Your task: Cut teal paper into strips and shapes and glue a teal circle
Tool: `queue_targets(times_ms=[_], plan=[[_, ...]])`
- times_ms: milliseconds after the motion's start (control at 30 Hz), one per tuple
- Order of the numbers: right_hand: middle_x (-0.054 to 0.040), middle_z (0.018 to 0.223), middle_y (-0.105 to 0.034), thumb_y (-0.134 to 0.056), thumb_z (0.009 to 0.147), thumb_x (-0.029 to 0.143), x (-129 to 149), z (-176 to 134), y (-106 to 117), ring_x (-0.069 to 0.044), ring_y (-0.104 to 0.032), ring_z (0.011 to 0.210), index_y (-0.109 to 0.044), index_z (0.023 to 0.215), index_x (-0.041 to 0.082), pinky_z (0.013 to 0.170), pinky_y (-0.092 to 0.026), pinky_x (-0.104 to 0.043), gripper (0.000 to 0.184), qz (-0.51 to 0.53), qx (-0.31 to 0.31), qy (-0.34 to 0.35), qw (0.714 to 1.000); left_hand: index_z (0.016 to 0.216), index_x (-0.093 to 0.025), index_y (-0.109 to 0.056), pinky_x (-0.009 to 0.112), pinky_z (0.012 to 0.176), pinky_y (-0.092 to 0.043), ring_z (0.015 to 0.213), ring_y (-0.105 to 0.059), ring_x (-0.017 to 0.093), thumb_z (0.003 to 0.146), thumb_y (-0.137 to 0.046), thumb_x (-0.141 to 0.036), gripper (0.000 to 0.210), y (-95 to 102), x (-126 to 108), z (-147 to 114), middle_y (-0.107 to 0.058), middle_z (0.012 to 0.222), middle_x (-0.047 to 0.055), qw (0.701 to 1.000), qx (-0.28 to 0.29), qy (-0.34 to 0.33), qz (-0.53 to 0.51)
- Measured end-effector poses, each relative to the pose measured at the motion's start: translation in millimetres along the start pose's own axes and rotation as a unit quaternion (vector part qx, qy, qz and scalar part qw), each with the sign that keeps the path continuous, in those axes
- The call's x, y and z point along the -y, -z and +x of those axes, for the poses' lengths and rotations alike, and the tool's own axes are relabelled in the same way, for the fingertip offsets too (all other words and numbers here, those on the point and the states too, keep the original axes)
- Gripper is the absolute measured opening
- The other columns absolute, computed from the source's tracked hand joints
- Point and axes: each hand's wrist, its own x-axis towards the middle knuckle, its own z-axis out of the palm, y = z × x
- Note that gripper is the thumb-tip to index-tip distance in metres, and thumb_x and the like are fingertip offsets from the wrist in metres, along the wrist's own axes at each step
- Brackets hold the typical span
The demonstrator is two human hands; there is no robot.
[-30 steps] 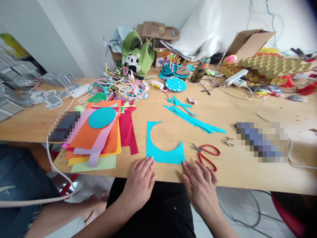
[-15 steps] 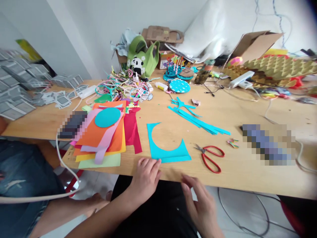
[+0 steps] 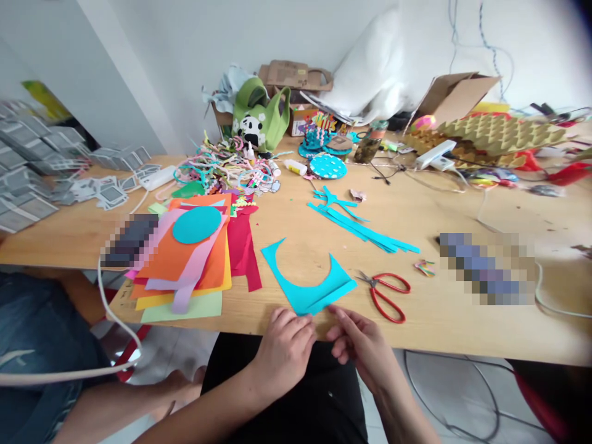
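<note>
1. Blue paper (image 3: 300, 295): lies at the near edge of the desk (image 3: 444, 330), directly in front of the person. A large curved cut-out opens toward the far edge. A crease runs along the paper's near right side, and one corner points to the near edge.
2. Left hand (image 3: 289, 345): fingers are close together and bent, with the tips at the near corner of the blue paper. Whether the thumb pinches from below cannot be told.
3. Right hand (image 3: 361, 342): narrow, with fingers curled and the index fingertip at the creased side, beside the left hand. Whether it grips the paper cannot be told.
4. Scissors (image 3: 374, 283): lie just right of the paper, near the near edge, with red handles spread.
5. Blue strips (image 3: 365, 229): lie beyond the paper, toward the far edge.
6. Paper stack (image 3: 161, 262): occupies the near left corner, with a blue disc (image 3: 197, 225) on top.
7. Green bag (image 3: 272, 123): stands at the far edge.
</note>
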Motion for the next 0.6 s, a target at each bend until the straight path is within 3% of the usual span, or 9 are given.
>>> queue_targets(times_ms=[133, 300, 467, 600], plan=[[0.0010, 0.059, -0.065, -0.077, 0.065, 0.050, 3, 2, -1, -0.010, -0.056, 0.038, -0.053, 0.105, 0.015, 0.033, -0.045, -0.017, 0.059, 0.020, -0.001, 0.016, 1.000, 0.097, -0.017, -0.066, 0.042, 0.083, -0.047, 0.087, -0.059, 0.019, 0.085, -0.056, -0.011, 0.017, -0.5, 0, -1, -0.071, 0.100, 0.005, 1.000, -0.002, 0.004, -0.027], [0.0026, 0.069, -0.066, -0.081, 0.063, 0.041, 14, 12, 11, -0.012, -0.060, 0.042, -0.046, 0.116, 0.020, 0.034, -0.049, -0.020, 0.067, 0.060, -0.054, 0.068, 0.994, 0.098, -0.017, -0.066, 0.040, 0.080, -0.047, 0.086, -0.059, 0.019, 0.084, -0.054, -0.008, 0.020, -3.1, 1, -6, -0.071, 0.101, 0.005, 0.999, -0.017, -0.002, -0.043], [0.0024, 0.063, -0.063, -0.083, 0.060, 0.038, 27, 25, 23, -0.009, -0.056, 0.040, -0.055, 0.091, 0.017, 0.034, -0.046, -0.017, 0.047, 0.075, -0.042, 0.063, 0.994, 0.097, -0.017, -0.065, 0.040, 0.080, -0.046, 0.086, -0.059, 0.019, 0.084, -0.053, -0.006, 0.021, -4.1, 2, -9, -0.071, 0.101, 0.005, 0.999, -0.026, -0.010, -0.039], [0.0015, 0.056, -0.061, -0.080, 0.060, 0.048, 29, 28, 15, -0.008, -0.053, 0.037, -0.052, 0.070, 0.017, 0.032, -0.043, -0.018, 0.044, -0.009, -0.025, 0.063, 0.998, 0.096, -0.017, -0.065, 0.040, 0.079, -0.047, 0.085, -0.059, 0.019, 0.083, -0.053, -0.006, 0.021, -5.2, 3, -11, -0.070, 0.100, 0.005, 0.998, -0.031, -0.016, -0.043]])
